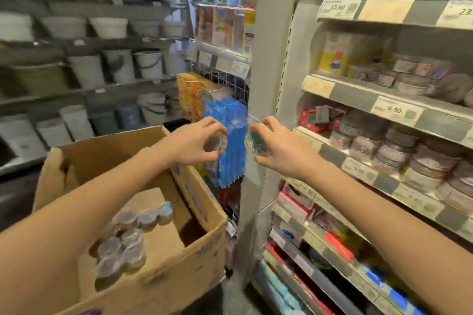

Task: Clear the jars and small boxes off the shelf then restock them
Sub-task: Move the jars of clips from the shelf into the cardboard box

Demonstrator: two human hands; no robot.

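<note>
Left hand (195, 139) fingers pinch one jar (215, 144); right hand (280, 147) fingers grip another jar (256, 143).

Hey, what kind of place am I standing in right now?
Most likely a shop aisle, perhaps a general or stationery store. Price labels run along the shelf edges, buckets line the far shelves, and packaged goods hang from a wire rack.

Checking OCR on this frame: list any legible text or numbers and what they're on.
"6.90": price tag on the edge of the middle shelf.
"13.80", uncertain: price tag on the edge of the top shelf.
"23", cut off by the frame: tag further right.
Other tags, packaging and the cardboard box print: too blurred.
</note>
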